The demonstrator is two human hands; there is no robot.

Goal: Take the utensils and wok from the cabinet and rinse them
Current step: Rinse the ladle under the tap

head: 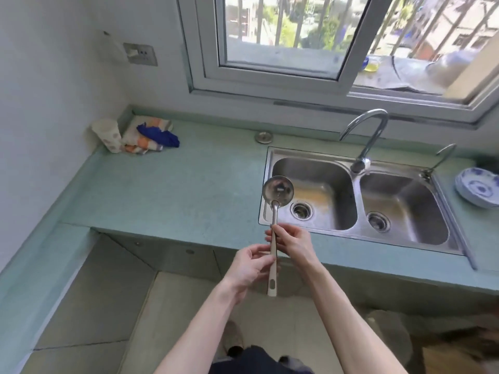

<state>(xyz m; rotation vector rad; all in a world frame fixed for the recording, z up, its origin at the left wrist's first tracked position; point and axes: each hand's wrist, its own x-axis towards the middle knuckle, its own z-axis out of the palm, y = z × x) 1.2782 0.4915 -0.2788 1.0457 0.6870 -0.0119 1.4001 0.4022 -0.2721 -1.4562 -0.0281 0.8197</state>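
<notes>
A steel ladle (pixel 277 190) with a pale handle stands upright in front of the counter edge, its bowl over the left rim of the double sink (pixel 448 211). My right hand (pixel 290 242) grips the handle near its upper part. My left hand (pixel 249 268) pinches the handle lower down, from the left. The handle's end with its hanging hole sticks out below both hands. The tall curved tap (pixel 363 141) rises behind the sink's divider; no water is running. No wok is in view.
The green counter (pixel 175 190) runs left into a corner with a paper cup (pixel 108 134) and folded cloths (pixel 149 134). Blue-patterned plates (pixel 476 188) are stacked right of the sink. A small second tap (pixel 438 160) stands at the right basin. Cabinet doors (pixel 172 255) sit below.
</notes>
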